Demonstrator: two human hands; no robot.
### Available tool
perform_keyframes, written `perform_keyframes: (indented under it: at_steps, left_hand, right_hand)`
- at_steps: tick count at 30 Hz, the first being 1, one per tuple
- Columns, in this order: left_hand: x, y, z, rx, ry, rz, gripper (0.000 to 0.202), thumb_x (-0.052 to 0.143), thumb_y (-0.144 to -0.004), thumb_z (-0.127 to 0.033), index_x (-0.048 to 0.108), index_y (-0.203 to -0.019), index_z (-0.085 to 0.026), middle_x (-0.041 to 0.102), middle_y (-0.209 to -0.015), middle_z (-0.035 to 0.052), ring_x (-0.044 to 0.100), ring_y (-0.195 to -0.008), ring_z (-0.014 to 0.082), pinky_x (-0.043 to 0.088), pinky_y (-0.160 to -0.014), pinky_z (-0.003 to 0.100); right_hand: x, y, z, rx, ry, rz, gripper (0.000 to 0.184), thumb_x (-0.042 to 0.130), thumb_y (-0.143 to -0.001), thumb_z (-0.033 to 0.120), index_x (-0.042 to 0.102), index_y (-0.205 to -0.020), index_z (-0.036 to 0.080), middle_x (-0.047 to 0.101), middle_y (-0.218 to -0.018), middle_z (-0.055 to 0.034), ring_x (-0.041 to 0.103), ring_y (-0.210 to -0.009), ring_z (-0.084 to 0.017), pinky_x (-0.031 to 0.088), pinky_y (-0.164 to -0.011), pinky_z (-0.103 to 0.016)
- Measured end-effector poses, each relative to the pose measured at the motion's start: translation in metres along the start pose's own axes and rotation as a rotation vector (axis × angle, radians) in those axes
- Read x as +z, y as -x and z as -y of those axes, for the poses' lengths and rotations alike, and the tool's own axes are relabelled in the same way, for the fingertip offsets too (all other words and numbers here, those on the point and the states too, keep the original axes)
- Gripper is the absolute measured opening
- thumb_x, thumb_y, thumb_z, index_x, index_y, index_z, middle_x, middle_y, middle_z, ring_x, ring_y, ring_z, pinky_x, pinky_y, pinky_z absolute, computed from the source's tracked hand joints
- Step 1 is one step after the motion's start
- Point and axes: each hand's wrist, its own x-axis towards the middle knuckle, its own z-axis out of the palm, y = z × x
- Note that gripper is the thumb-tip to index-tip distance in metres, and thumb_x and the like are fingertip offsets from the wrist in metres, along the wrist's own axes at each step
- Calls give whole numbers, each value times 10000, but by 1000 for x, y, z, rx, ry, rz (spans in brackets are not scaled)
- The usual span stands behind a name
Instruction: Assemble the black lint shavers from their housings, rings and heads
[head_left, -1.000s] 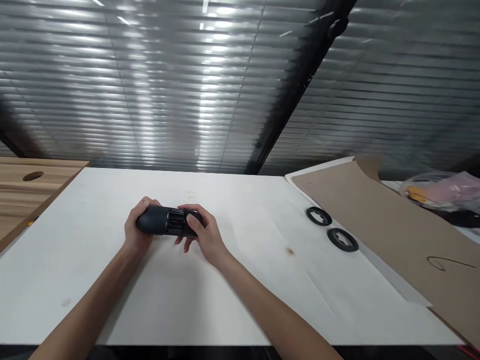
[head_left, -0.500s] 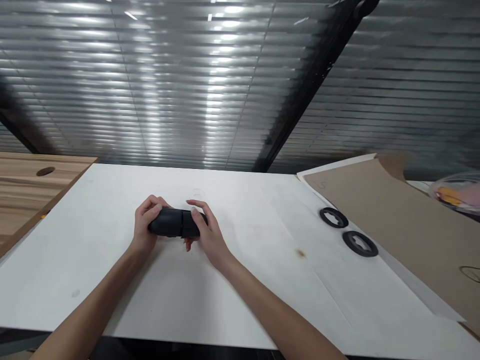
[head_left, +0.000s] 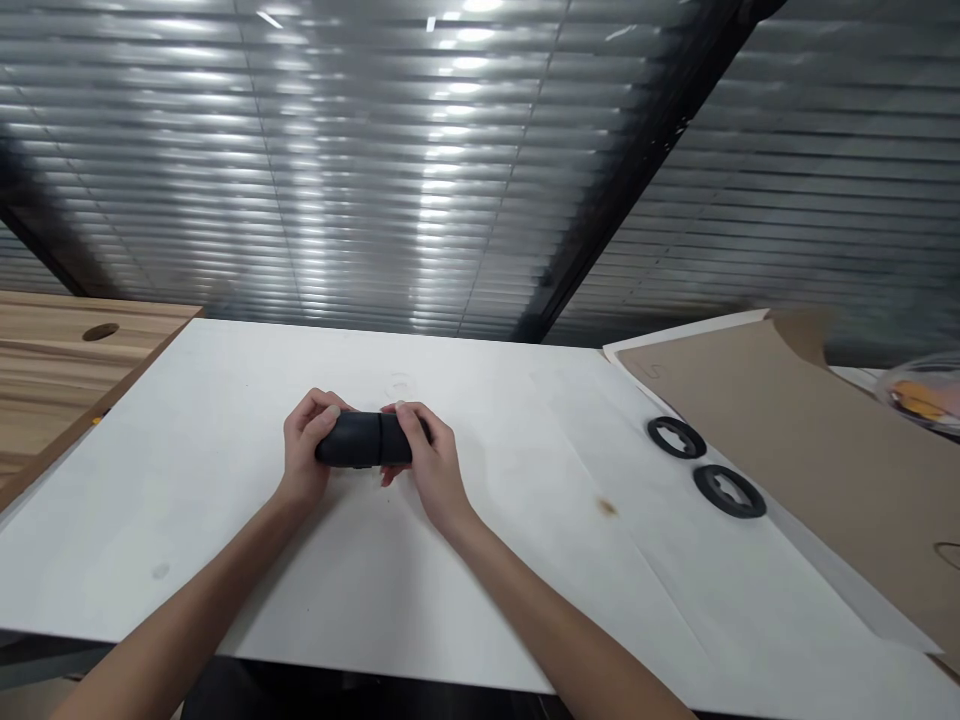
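Both hands hold a smooth black rounded object point(head_left: 355, 440), made of two parts that meet at a dark seam right of its middle. I cannot make out its exact kind. My left hand point(head_left: 306, 445) is closed round its left end, thumb on top. My right hand point(head_left: 435, 460) grips the shorter right part, its thumb lying over the upper face and some fingertips showing below. The object is above the white table point(head_left: 360, 590), tilted very little. Its underside and far side are hidden.
Two flat black rings point(head_left: 676, 437) with notched inner openings lie at the right. Beyond them is a large brown sheet point(head_left: 810, 460) with a curled far corner. A clear container point(head_left: 919, 390) with orange and pink contents stands far right. Wooden board point(head_left: 45, 350) borders the left; blinds point(head_left: 337, 180) rise behind.
The seam between the two black parts looks narrower and the parts line up better. My right fingers have closed in on the right part. The whole view has shifted slightly.
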Motion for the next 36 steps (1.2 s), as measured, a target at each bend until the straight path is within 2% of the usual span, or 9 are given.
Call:
perform_keyframes:
  at_steps: [7,12,17,21,24,27,29,32,36]
  left_hand:
    - [-4,9,3,84,-125,27,203,656,-872,-410,664,-793,-224,683,-795,29,600,-759,221,465,-733,336]
    - [-4,15,2,110,-232,32,224,634,-897,-439,677,-832,-229,690,-822,30,598,-775,229,453,-739,338]
    - [1,16,-6,149,-343,40,290,626,-905,-486,691,-791,-227,664,-769,33,573,-732,220,448,-685,327]
    - [8,16,-21,35,-320,74,395,650,-862,-613,703,-820,-223,633,-748,35,549,-666,208,448,-565,308]
    - [15,17,-30,-90,-238,86,486,653,-821,-706,686,-854,-222,578,-731,25,508,-612,189,377,-429,276]
    - [18,14,-28,-82,-223,109,503,610,-859,-712,655,-860,-210,585,-753,28,529,-630,174,388,-437,250]
    - [11,13,-21,-108,-233,156,487,580,-907,-690,650,-946,-210,602,-787,24,556,-623,164,425,-461,243]
    - [-22,23,-15,-167,-279,325,500,627,-933,-661,643,-1179,-226,657,-893,31,607,-623,158,514,-547,272]
    - [-80,73,-37,-76,-462,512,705,923,-748,-506,638,-1332,-234,691,-1274,127,713,-1065,275,580,-923,369]
  right_hand:
    - [2,7,-6,2,134,-80,448,635,-938,688,578,-1036,255,528,-667,70,468,-401,-97,399,-375,-236]
    - [-3,9,-6,-52,283,-54,393,567,-990,659,549,-1103,284,567,-740,41,528,-586,-164,445,-536,-278]
    - [-10,4,-5,-138,515,-55,442,419,-1014,684,554,-958,267,524,-690,24,526,-648,-197,396,-593,-294]
    - [-11,-1,0,-184,613,-56,501,375,-976,738,490,-831,273,493,-623,18,514,-595,-209,389,-563,-304]
    - [-13,-5,5,-232,718,-30,524,473,-889,796,477,-799,280,494,-605,18,500,-575,-212,393,-556,-310]
    - [-21,-13,8,-324,768,1,544,577,-816,818,510,-813,279,534,-637,11,510,-603,-216,414,-568,-312]
    - [-28,-21,6,-368,777,33,541,593,-816,810,541,-849,272,579,-692,4,528,-630,-215,439,-592,-316]
    - [-33,-27,-2,-350,802,157,552,616,-815,793,580,-942,257,641,-780,-12,555,-644,-212,463,-622,-328]
    - [-17,-5,-13,-236,798,510,557,613,-868,755,592,-1072,237,684,-828,-31,615,-672,-220,492,-650,-337]
